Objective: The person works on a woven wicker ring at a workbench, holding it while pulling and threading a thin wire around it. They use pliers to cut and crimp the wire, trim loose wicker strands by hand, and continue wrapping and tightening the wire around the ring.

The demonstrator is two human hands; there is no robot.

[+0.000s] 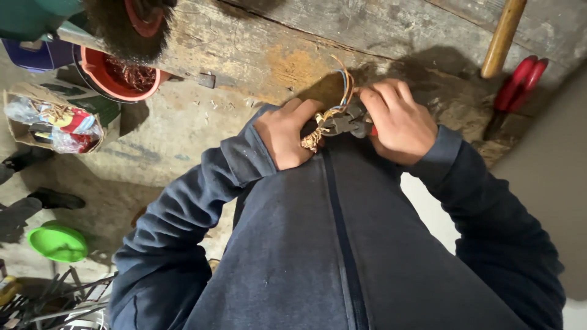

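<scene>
Left hand (285, 133) clutching stripped copper wires (330, 113), right hand (397, 119) gripping pliers (345, 123) on them, above worn wooden bench (257, 49).

An open cardboard box (58, 119) is sitting on the floor at the left edge, below a red bucket (119, 76). Crinkled clear plastic packets (67, 125) with red, white and yellow printing are lying inside it. A dark blue, box-shaped container (36, 54) is showing just above, partly cut off by the frame. No signs or screens are showing.
</scene>
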